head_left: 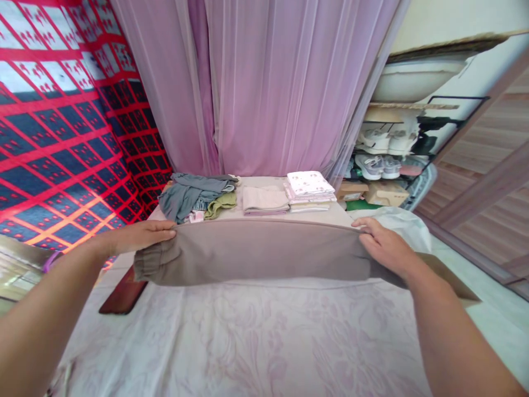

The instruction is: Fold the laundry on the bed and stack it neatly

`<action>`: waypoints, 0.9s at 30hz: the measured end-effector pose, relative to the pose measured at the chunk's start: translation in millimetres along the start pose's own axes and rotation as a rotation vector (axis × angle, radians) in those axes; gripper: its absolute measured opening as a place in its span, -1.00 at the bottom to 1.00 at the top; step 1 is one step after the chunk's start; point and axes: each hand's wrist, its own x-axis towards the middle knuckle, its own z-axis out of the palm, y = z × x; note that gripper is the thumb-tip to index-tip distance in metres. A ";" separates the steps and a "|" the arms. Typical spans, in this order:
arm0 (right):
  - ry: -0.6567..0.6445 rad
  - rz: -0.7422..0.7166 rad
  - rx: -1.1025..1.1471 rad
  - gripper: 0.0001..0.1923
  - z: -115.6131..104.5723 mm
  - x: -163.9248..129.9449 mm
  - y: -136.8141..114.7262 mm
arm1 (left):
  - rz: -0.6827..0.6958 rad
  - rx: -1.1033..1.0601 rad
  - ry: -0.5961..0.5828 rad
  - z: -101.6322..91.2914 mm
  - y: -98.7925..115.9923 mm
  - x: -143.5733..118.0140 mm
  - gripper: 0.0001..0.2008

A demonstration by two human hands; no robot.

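A pale sheet [248,342] with a faint flower pattern covers the near surface. On it lies a long, smooth taupe garment [256,253] with a gathered elastic cuff at its left end. The left hand [140,236] lies flat, fingers straight, pressing the cuff end; the right hand [382,245] pinches the far edge with curled fingers. Beyond sit a crumpled grey heap [192,194], folded stacks [308,191] and sheer pink curtains [268,82].
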 end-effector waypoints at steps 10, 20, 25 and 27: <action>-0.394 0.000 -0.076 -0.64 83.5 39.5 -8.4 | 0.002 0.361 -0.061 59.8 6.3 93.4 -0.61; -0.386 -0.058 0.086 -0.64 86.6 29.0 8.2 | 0.036 0.459 0.021 83.4 -12.8 93.5 -0.60; -0.382 -0.053 0.041 -0.62 82.3 53.1 13.6 | 0.033 0.514 0.144 84.5 -1.6 96.1 -0.58; -0.402 -0.057 -0.025 -0.63 83.1 59.1 12.5 | 0.043 0.582 0.150 85.9 3.0 98.3 -0.59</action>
